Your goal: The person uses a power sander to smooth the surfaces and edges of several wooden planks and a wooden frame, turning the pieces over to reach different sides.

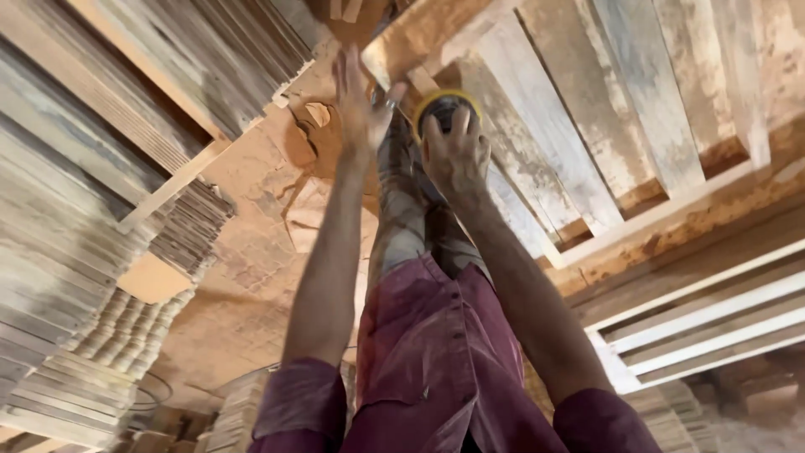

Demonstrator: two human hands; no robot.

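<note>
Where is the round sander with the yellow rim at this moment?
In the head view, the round sander is at the top centre, under the right hand, pressed on the slatted wooden frame. The left hand lies flat just left of it.

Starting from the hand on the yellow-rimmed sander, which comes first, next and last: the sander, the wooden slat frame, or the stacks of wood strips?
1. Sander: under the right hand.
2. Wooden slat frame: just right of it.
3. Stacks of wood strips: far left.

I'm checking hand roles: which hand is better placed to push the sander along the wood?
Right, likely. The right hand grips the yellow-rimmed sander from above; the left hand lies open and flat on the wood beside it.
</note>
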